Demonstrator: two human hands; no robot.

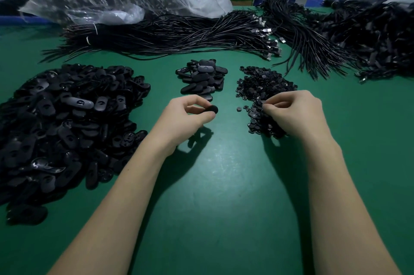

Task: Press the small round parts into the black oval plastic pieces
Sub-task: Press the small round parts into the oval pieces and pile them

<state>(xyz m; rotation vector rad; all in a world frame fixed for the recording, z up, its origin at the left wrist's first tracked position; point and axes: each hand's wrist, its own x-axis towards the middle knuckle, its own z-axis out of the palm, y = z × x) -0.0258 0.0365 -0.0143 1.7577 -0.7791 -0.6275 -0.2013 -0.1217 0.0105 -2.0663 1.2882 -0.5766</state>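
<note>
Green felt table (pixel 224 185), glossy black oval pieces (pixel 67 118).

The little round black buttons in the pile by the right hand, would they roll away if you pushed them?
Probably not far. The little round buttons look flat like coins, so they would likely slide on the green table rather than roll. One stray button lies flat by itself. They seem very light, and the right hand uses just its fingertips on them.

left hand (pixel 186 115): fingers curled, pinching a black oval piece (pixel 211 110) | right hand (pixel 295 113): fingers curled, tips down in small round parts (pixel 259 104) | both forearms bare, reaching forward
</note>
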